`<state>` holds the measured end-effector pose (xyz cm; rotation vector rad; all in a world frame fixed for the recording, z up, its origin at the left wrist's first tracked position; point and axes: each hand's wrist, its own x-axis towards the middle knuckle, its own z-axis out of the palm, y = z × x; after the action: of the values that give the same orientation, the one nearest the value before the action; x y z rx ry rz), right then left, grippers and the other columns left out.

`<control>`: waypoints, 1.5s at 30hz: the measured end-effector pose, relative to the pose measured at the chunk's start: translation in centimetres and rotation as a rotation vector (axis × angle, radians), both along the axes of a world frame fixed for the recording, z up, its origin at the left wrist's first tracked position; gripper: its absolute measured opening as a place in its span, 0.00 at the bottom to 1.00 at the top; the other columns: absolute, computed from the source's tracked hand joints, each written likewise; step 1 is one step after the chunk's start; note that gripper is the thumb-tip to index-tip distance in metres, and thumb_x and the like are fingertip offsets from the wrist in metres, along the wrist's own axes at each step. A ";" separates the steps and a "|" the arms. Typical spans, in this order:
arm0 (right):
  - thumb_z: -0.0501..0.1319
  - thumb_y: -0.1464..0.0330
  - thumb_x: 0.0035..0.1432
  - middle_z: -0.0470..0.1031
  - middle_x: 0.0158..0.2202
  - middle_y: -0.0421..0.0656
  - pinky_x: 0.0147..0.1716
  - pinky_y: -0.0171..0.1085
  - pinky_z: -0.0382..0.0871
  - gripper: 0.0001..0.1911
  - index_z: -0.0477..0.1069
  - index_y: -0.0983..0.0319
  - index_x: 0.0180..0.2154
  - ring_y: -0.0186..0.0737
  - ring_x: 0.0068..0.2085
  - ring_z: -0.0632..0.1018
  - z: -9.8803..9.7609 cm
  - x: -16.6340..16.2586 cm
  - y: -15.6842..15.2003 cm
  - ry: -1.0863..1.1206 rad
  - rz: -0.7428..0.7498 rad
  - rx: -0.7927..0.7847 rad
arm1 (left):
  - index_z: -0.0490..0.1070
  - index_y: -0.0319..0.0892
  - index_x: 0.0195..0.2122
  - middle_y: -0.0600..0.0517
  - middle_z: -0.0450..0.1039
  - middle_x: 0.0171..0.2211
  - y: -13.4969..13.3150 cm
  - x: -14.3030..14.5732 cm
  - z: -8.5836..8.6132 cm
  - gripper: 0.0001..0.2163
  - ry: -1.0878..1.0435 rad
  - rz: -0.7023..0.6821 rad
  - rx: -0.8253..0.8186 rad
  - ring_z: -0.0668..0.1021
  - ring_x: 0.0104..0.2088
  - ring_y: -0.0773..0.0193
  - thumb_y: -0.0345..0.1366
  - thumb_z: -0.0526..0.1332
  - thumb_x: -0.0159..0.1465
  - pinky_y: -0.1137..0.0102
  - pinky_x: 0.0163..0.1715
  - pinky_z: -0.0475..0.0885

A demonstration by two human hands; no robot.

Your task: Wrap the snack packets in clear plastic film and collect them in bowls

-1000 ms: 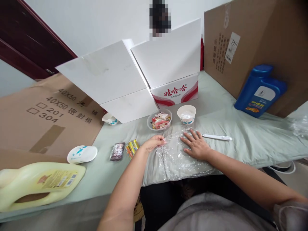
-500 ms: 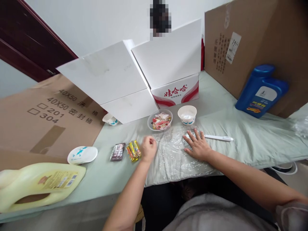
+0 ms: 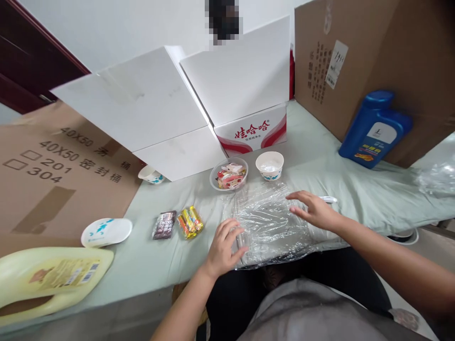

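Note:
A crinkled sheet of clear plastic film (image 3: 270, 227) lies flat on the green cloth in front of me, its near side at the table edge. At its left side is my left hand (image 3: 227, 248), fingers apart and holding nothing. My right hand (image 3: 311, 208) is over its right side, also open, thumb and fingers spread. Behind that hand a white-handled tool (image 3: 327, 199) is mostly hidden. Beyond the film stand a clear plastic bowl of wrapped snacks (image 3: 230, 175) and a white paper bowl (image 3: 269, 166). Left of my left hand lie yellow-wrapped sticks (image 3: 191, 222) and a dark cocoa packet (image 3: 165, 225).
White boxes (image 3: 142, 104) form a wall at the back. Large cardboard boxes stand left (image 3: 64, 161) and right (image 3: 355, 71). A blue bottle (image 3: 375, 130) is at right, a pale yellow jug (image 3: 57, 279) at left. A tipped paper cup (image 3: 106, 232) lies near the jug.
My left hand has opened from a closed shape and moved nearer along the film's left side. My right hand has lifted from lying flat and shifted right, covering most of the white tool.

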<state>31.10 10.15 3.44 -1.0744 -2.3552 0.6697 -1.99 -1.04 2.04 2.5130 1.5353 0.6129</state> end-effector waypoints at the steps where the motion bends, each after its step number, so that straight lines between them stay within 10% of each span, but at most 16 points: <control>1: 0.54 0.49 0.62 0.72 0.54 0.51 0.54 0.46 0.67 0.29 0.67 0.61 0.56 0.47 0.55 0.71 0.1 1.1 -0.9 0.008 0.121 0.003 | 0.69 0.42 0.51 0.40 0.68 0.53 -1.1 -0.1 0.1 0.22 0.001 -0.048 -0.028 0.65 0.60 0.46 0.49 0.62 0.60 0.50 0.58 0.63; 4: 0.63 0.50 0.54 0.65 0.61 0.51 0.59 0.51 0.60 0.36 0.63 0.59 0.60 0.52 0.62 0.64 -1.0 3.5 -4.0 -0.095 0.415 0.047 | 0.68 0.44 0.51 0.41 0.66 0.57 -3.9 -0.3 -0.4 0.23 0.054 -0.135 -0.142 0.64 0.61 0.44 0.46 0.66 0.57 0.48 0.59 0.63; 7: 0.57 0.65 0.63 0.68 0.59 0.49 0.60 0.53 0.58 0.20 0.67 0.59 0.56 0.49 0.63 0.63 -2.5 4.5 -6.1 -0.134 0.428 0.071 | 0.70 0.45 0.43 0.46 0.70 0.55 -5.6 -0.7 -0.9 0.08 -0.035 -0.109 -0.207 0.66 0.62 0.51 0.32 0.56 0.65 0.51 0.60 0.63; 16: 0.46 0.63 0.67 0.77 0.32 0.43 0.34 0.38 0.73 0.16 0.70 0.60 0.45 0.40 0.33 0.79 -1.5 0.8 -3.7 0.155 -0.103 -0.210 | 0.67 0.44 0.35 0.53 0.72 0.28 -1.1 -1.4 0.3 0.08 -0.556 0.501 -0.291 0.75 0.30 0.63 0.42 0.56 0.64 0.70 0.34 0.70; 27: 0.44 0.67 0.66 0.76 0.46 0.53 0.32 0.41 0.68 0.24 0.59 0.67 0.60 0.49 0.37 0.79 -4.1 -4.7 -0.7 -0.425 -0.399 0.031 | 0.68 0.43 0.42 0.49 0.71 0.29 3.6 0.3 -2.1 0.09 -0.164 0.873 -0.038 0.75 0.33 0.54 0.35 0.59 0.61 0.66 0.34 0.65; 31: 0.47 0.66 0.65 0.73 0.47 0.57 0.40 0.45 0.68 0.23 0.62 0.69 0.58 0.53 0.43 0.75 -2.7 -4.4 -1.3 -0.328 -0.392 0.238 | 0.70 0.40 0.43 0.43 0.72 0.37 2.8 1.6 -0.7 0.09 -0.074 0.747 0.267 0.74 0.41 0.51 0.36 0.55 0.65 0.60 0.43 0.67; 37: 0.52 0.61 0.65 0.70 0.55 0.52 0.57 0.49 0.56 0.21 0.68 0.62 0.56 0.51 0.58 0.66 -3.2 -6.2 -1.3 -0.272 0.034 0.384 | 0.66 0.45 0.57 0.43 0.66 0.59 3.2 6.5 -1.2 0.19 0.079 0.140 -0.024 0.65 0.61 0.48 0.41 0.55 0.66 0.51 0.60 0.58; 45: 0.50 0.40 0.57 0.50 0.68 0.57 0.63 0.59 0.41 0.48 0.53 0.68 0.66 0.61 0.68 0.48 -5.6 -3.5 -1.0 -0.374 0.037 0.254 | 0.48 0.46 0.68 0.39 0.43 0.69 1.4 1.4 -3.7 0.43 0.259 0.295 -0.109 0.46 0.68 0.36 0.59 0.61 0.56 0.38 0.61 0.45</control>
<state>27.59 9.10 -2.16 -1.1197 -2.6886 0.1791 -0.57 0.31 -1.63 2.3780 1.9932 0.2307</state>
